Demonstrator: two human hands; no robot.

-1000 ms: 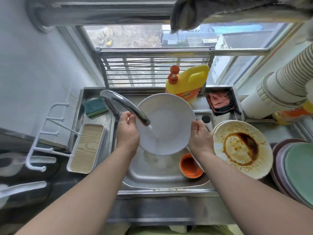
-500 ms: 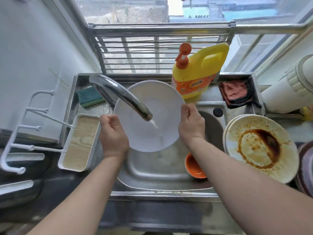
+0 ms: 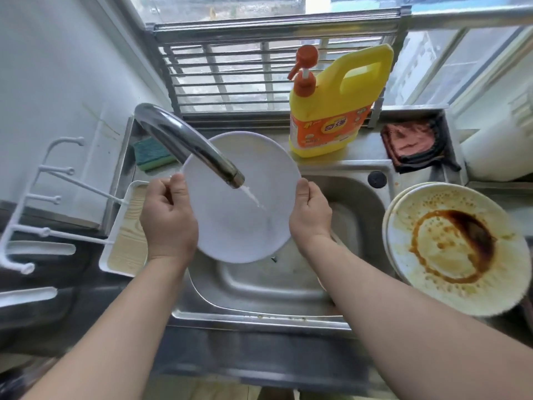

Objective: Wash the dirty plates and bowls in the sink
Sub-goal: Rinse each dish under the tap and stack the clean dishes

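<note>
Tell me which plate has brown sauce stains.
The plate right of the sink, atop a stack; the white plate under the faucet looks clean.

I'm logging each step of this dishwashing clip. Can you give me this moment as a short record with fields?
Held item: round white plate, over the steel sink
Left hand: grips the plate's left rim
Right hand: grips the right rim
Water: curved chrome faucet runs onto the plate
Waiting: sauce-stained white plate, right of the sink
Soap: yellow pump bottle behind the sink

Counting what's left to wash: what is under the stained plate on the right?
Under the stained plate, the rim of at least one more plate shows along its left edge. How many lie beneath, and how dirty, is covered.
</note>
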